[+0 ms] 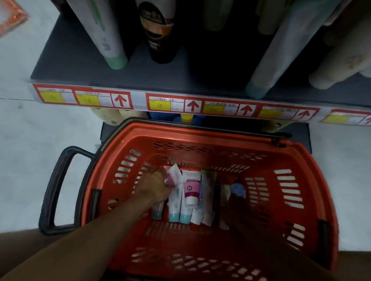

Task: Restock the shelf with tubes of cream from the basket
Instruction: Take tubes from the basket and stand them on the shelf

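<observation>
Inside the red basket (319, 190), the left hand (154, 186) grips a small white tube (173, 175) above the loose tubes of cream (190, 196). The right hand (239, 205) lies in deep shadow; its grip cannot be determined. Shelf (205, 81) stock above is blurred and cropped.

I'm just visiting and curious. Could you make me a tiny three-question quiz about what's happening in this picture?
1. True or false: the left hand is inside the red basket.
2. Which tube is that hand's fingers closed on? A) the pink-capped tube B) the tube with the pink label C) a teal-capped tube
3. Fill in: the price strip on the shelf edge carries red ____ pointing up.

Key: 1 true; 2 A; 3 arrows. The right hand is too shadowed to judge.
</observation>
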Action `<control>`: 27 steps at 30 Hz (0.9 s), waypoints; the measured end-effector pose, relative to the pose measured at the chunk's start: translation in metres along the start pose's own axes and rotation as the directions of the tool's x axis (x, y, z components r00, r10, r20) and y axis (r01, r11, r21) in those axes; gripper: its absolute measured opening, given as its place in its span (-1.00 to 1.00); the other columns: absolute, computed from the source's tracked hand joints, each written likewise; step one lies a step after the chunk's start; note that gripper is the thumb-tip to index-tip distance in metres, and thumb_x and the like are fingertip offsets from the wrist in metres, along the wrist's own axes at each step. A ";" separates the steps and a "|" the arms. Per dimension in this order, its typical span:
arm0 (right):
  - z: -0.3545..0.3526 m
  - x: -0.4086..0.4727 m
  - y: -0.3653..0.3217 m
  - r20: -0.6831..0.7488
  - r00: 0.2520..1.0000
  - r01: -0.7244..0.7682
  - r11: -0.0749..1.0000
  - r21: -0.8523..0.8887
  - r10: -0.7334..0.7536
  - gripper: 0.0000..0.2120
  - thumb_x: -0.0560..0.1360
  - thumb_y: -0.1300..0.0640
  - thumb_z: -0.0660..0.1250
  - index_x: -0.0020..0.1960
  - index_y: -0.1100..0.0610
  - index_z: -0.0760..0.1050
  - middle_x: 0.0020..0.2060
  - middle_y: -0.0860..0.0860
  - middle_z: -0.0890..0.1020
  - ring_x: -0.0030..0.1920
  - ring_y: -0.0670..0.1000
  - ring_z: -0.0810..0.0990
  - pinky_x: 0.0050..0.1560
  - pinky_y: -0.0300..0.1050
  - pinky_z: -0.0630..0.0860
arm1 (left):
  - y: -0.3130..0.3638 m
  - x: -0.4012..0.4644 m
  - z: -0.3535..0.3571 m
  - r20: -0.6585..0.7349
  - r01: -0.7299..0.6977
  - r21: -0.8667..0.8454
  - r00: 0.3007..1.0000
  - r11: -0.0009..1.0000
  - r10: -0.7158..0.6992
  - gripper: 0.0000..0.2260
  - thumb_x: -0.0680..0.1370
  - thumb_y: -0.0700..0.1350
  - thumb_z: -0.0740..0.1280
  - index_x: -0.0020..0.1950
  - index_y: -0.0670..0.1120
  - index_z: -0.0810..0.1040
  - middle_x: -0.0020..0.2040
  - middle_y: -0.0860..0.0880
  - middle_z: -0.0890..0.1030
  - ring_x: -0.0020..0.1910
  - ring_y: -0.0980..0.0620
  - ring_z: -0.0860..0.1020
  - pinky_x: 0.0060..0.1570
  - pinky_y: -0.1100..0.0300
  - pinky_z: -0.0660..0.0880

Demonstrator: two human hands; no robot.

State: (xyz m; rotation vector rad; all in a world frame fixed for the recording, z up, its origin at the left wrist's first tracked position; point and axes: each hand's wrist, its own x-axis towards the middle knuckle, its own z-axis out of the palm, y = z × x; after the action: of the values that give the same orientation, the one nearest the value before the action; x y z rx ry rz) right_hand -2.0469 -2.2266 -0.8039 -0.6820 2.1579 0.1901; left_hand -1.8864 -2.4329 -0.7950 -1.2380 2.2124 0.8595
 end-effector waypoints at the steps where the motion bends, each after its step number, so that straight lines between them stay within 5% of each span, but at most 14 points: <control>1: 0.004 0.007 0.000 0.023 1.000 0.000 1.000 -0.017 0.001 -0.58 0.62 0.06 0.25 0.43 0.20 0.39 0.28 0.22 0.53 0.27 0.24 0.54 0.25 0.05 0.49 | -0.003 0.004 0.005 -0.019 -0.020 0.023 1.000 1.000 0.020 -0.48 0.53 0.18 0.36 0.41 -0.06 0.52 0.35 -0.16 0.56 0.36 -0.19 0.49 0.36 0.04 0.42; 5: 0.035 0.025 0.008 0.126 0.991 -0.043 0.998 0.040 0.037 -0.44 0.58 0.05 0.34 0.49 0.27 0.32 0.35 0.23 0.50 0.34 0.23 0.50 0.33 0.04 0.43 | -0.010 0.011 0.023 -0.031 -0.020 0.107 0.999 0.994 0.023 -0.44 0.56 0.02 0.37 0.51 -0.12 0.36 0.47 -0.20 0.41 0.49 -0.20 0.32 0.52 0.00 0.22; 9: 0.056 0.043 0.012 0.149 0.984 -0.109 0.989 0.100 0.093 -0.42 0.57 -0.02 0.32 0.48 0.25 0.33 0.32 0.22 0.52 0.37 0.24 0.46 0.36 0.04 0.40 | -0.011 0.013 0.039 -0.025 0.022 0.236 1.000 0.971 -0.016 -0.38 0.58 0.08 0.35 0.54 -0.13 0.23 0.48 -0.21 0.35 0.48 -0.20 0.33 0.48 -0.02 0.32; 12: 0.055 0.044 0.008 0.135 0.982 -0.155 0.972 0.177 0.132 -0.48 0.53 0.02 0.39 0.41 0.22 0.40 0.27 0.20 0.55 0.31 0.19 0.52 0.18 -0.07 0.50 | -0.012 0.019 0.048 -0.040 0.039 0.354 0.999 0.934 -0.027 -0.34 0.56 0.08 0.39 0.55 -0.11 0.20 0.46 -0.20 0.38 0.43 -0.18 0.39 0.42 -0.01 0.41; 16: 0.070 0.050 0.013 0.073 0.990 -0.131 0.986 0.106 0.124 -0.24 0.46 -0.05 0.45 0.53 0.21 0.22 0.41 0.25 0.38 0.42 0.27 0.38 0.32 0.12 0.44 | -0.015 0.022 0.053 -0.044 0.033 0.442 0.999 0.897 -0.014 -0.28 0.57 0.00 0.43 0.60 -0.11 0.13 0.47 -0.20 0.40 0.45 -0.17 0.39 0.48 -0.01 0.35; 18: 0.070 0.045 0.009 0.039 0.992 -0.122 0.991 0.061 0.120 -0.26 0.51 0.01 0.40 0.57 0.19 0.15 0.47 0.24 0.32 0.47 0.26 0.33 0.34 0.14 0.45 | -0.014 0.021 0.054 -0.030 0.035 0.442 0.999 0.896 -0.024 -0.26 0.59 0.00 0.40 0.63 -0.12 0.06 0.47 -0.21 0.40 0.46 -0.19 0.37 0.49 0.00 0.31; 21: 0.067 0.042 0.006 -0.023 0.996 -0.079 0.994 0.073 0.081 -0.34 0.52 0.07 0.37 0.54 0.14 0.18 0.34 0.17 0.48 0.31 0.22 0.53 0.08 0.05 0.57 | -0.014 0.021 0.056 -0.028 0.053 0.398 0.999 0.916 -0.045 -0.27 0.57 0.05 0.39 0.60 -0.14 0.11 0.44 -0.22 0.44 0.42 -0.19 0.42 0.45 0.00 0.36; 27: 0.060 0.049 0.008 0.069 0.990 -0.133 0.986 0.100 0.126 -0.37 0.47 -0.02 0.44 0.44 0.18 0.36 0.20 0.14 0.61 0.22 0.19 0.61 0.12 0.09 0.62 | -0.011 0.018 0.051 0.046 0.169 0.244 0.982 0.955 -0.185 -0.17 0.49 0.31 0.43 0.53 -0.15 0.22 0.36 -0.17 0.53 0.30 -0.16 0.56 0.22 0.03 0.55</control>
State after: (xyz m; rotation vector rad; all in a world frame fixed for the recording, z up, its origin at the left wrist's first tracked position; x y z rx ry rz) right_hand -2.0347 -2.2184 -0.8804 -0.4704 2.1369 0.1640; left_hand -1.8811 -2.4110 -0.8455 -1.2474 2.0438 0.5386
